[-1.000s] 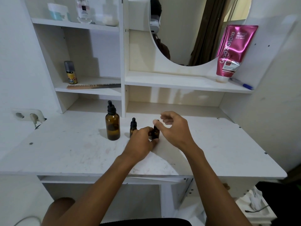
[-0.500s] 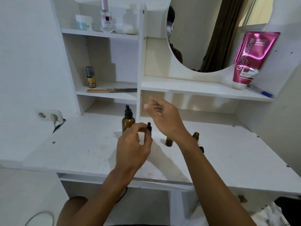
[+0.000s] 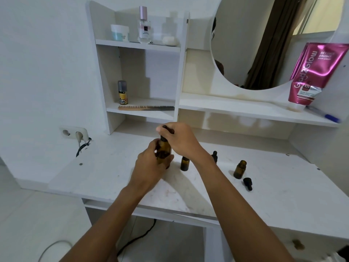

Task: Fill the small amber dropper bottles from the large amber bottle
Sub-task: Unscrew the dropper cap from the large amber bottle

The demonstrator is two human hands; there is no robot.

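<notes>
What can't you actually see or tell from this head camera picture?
- Large bottle: liquid level hidden by the left hand.
- Its cap: covered by the right hand, so loosened or not is unclear.
- Small bottle: fill unreadable through dark glass.
- Dropper: partly behind the right wrist.
- Pink tube: small print too small.

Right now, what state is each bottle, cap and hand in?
Large amber bottle: upright, dropper cap on, gripped.
Left hand: closed around the large bottle's body.
Right hand: closed on its dropper cap.
Near small bottle: upright, uncapped.
Far small bottle: upright, uncapped.
Loose dropper cap: lying on the desk.
Second dropper cap: partly hidden behind the right wrist.
</notes>
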